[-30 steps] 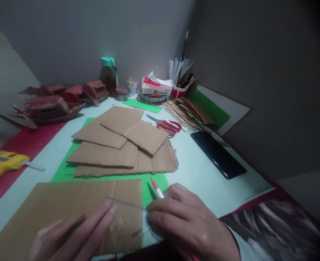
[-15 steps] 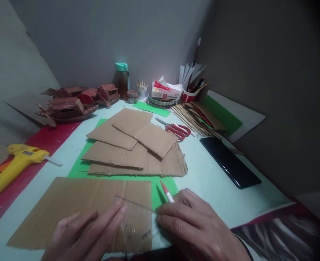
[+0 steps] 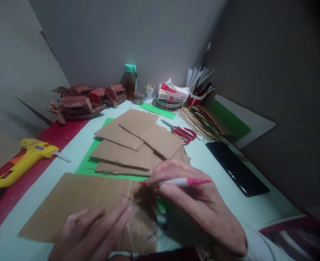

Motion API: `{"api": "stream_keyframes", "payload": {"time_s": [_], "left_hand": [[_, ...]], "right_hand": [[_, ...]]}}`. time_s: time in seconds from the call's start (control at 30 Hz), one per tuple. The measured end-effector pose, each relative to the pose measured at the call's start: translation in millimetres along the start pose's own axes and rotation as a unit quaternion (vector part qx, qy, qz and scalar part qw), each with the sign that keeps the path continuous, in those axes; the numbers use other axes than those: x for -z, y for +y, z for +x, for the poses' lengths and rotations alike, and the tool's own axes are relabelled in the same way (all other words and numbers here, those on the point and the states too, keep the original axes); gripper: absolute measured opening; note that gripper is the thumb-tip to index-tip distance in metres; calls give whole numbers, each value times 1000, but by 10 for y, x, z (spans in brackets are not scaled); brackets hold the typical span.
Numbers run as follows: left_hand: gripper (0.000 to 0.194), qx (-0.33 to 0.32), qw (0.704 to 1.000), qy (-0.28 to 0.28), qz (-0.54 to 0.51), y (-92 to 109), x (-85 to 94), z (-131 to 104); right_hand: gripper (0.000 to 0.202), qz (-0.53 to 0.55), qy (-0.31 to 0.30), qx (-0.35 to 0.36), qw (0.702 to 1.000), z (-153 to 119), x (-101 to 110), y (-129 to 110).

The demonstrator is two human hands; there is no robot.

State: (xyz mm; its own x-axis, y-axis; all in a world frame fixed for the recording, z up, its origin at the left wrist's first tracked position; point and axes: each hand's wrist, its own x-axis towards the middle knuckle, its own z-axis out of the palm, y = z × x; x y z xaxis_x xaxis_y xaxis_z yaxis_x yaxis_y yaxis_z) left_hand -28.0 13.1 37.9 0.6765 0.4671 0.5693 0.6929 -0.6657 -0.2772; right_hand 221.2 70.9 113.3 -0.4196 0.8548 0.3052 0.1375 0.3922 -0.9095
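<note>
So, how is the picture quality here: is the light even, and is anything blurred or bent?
Head view: light is dim and uneven, brightest near the tissue box, while the right edge fades to black. The right hand holding the red pen casts a shadow on the cardboard sheet. The left hand looks soft. Wall lines lean outward, a wide-lens distortion.

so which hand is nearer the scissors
Right. The right hand, holding a pen, is lifted just in front of the scissors; the left hand rests farther off on the near cardboard.
</note>
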Motion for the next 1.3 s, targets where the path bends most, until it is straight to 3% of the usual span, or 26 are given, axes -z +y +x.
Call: {"api": "stream_keyframes", "payload": {"time_s": [0.13, 0.37, 0.63, 0.87, 1.07, 1.3], "left_hand": [[47, 12, 1000, 5, 2, 27, -17, 18], [39, 8, 1000, 9, 5, 29, 3, 13], [38, 2, 999, 37, -7, -5, -67, -44], [34, 43, 998, 41, -13, 26, -78, -98], [38, -17, 999, 31, 6, -24, -113, -152], [38, -27, 998, -19, 43, -25, -119, -254]], "right_hand": [[17, 1, -62, -64, 996, 185, -149, 51], [19, 28, -103, -115, 988, 190, -216, 133], [17, -44, -102, -24, 993, 222, -228, 99], [18, -48, -103, 0, 994, 200, -235, 116], [19, -51, -104, 9, 993, 206, -223, 127], [13, -58, -90, 29, 994, 151, -190, 110]]}}
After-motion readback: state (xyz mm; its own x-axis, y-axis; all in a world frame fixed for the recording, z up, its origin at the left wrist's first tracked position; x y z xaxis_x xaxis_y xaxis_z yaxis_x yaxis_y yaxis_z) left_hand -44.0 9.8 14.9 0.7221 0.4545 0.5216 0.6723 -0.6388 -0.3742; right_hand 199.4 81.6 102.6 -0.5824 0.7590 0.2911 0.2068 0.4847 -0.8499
